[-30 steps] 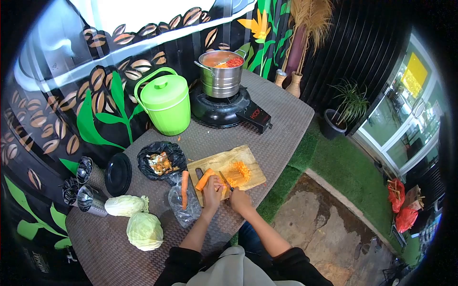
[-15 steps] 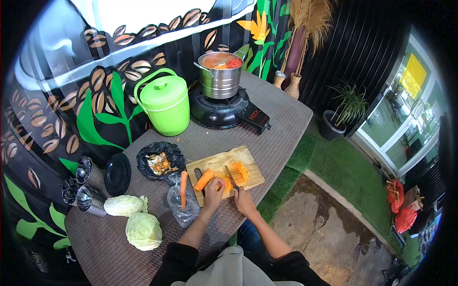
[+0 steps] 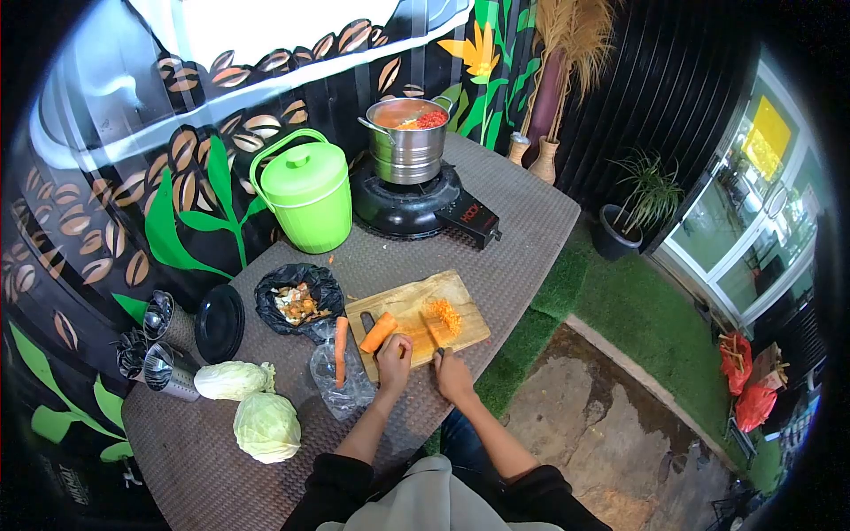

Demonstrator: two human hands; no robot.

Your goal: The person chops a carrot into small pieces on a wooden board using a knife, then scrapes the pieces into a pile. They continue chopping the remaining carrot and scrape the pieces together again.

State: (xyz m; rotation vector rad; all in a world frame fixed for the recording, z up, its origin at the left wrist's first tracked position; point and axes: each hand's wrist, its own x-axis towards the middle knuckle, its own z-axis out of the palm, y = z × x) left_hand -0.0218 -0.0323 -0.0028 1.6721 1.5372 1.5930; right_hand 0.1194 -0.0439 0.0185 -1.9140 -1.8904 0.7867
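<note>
My right hand (image 3: 453,373) grips the handle of a knife (image 3: 428,327), its blade lying across the wooden cutting board (image 3: 390,303). Just beyond the blade is a heap of finely cut carrot (image 3: 443,320). My left hand (image 3: 394,361) rests at the board's near edge with its fingers curled in; whatever is in them, if anything, is hidden. Close to those fingers lies a thick carrot piece (image 3: 378,332). A whole peeled carrot (image 3: 341,354) sits left of the board, on a clear plastic bag (image 3: 332,389).
A black bag of peelings (image 3: 299,303) stands behind the carrot. At left are two cabbages (image 3: 267,428), black plates (image 3: 218,323) and cutlery holders (image 3: 170,373). Farther back stand a green lidded bucket (image 3: 306,199) and a steel pot (image 3: 407,155) on a black stove (image 3: 398,208).
Carrot bits that lay between my left hand and the blade no longer show there, and the heap beyond the blade looks more gathered. My left hand has turned slightly, fingers curled lower.
</note>
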